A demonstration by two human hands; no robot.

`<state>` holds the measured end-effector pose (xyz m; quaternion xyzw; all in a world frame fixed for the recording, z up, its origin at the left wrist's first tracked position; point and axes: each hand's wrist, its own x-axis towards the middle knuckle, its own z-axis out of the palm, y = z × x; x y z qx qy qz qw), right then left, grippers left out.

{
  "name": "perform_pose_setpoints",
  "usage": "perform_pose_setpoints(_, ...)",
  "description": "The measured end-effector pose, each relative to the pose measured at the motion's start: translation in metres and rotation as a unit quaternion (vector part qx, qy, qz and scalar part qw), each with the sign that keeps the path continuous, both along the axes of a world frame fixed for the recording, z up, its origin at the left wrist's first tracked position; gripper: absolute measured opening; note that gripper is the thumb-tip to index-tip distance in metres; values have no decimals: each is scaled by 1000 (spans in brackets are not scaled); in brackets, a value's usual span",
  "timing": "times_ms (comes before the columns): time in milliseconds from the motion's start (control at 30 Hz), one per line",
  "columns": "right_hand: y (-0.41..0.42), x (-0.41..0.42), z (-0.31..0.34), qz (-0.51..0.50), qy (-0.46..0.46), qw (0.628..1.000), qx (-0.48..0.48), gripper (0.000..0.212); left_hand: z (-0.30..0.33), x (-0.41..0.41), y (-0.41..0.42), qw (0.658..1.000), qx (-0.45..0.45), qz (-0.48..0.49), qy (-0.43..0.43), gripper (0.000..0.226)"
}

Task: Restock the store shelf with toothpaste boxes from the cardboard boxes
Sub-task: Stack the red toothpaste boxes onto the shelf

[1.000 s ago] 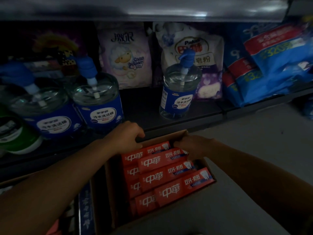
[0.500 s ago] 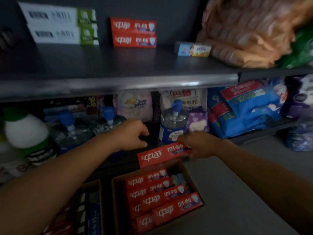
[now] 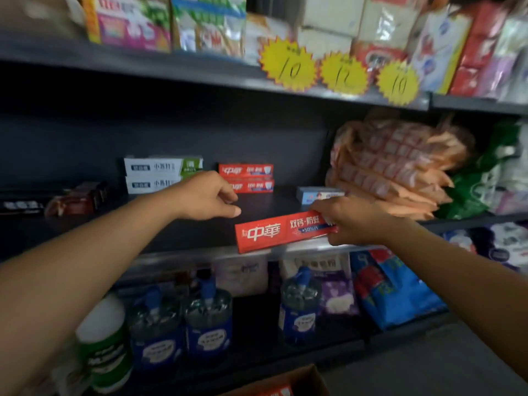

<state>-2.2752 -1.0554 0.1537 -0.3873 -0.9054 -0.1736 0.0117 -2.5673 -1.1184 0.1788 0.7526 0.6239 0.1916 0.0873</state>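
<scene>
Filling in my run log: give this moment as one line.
right hand grips red toothpaste box | box at middle shelf front edge | left hand empty, above shelf

You had three red toothpaste boxes (image 3: 284, 232) in sight, two white-and-green ones (image 3: 163, 166), one small blue box (image 3: 318, 193), three yellow price tags (image 3: 288, 67) and three clear pump bottles (image 3: 298, 307).

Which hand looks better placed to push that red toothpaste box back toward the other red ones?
Probably the right hand: it already grips the red toothpaste box at the shelf's front edge. The left hand holds nothing.
</scene>
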Motion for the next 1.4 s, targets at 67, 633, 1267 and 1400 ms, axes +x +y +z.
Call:
perform_pose_setpoints(67, 11, -8, 19, 10, 19, 999, 35, 49, 18, -8, 6, 1000, 4, 17, -20, 42)
perform_pose_setpoints(633, 137, -64, -11, 33, 87, 993, 78, 57, -11, -28, 109, 993, -46, 56, -88, 33)
perform_pose_setpoints(1267, 241, -100, -57, -8, 53, 998, -17, 54, -77, -54, 212, 994, -27, 91, -46, 45)
perform_pose_setpoints(1400, 256, -96, -54, -8, 78, 997, 13, 46, -75, -55, 219, 994, 4, 108, -1, 55)
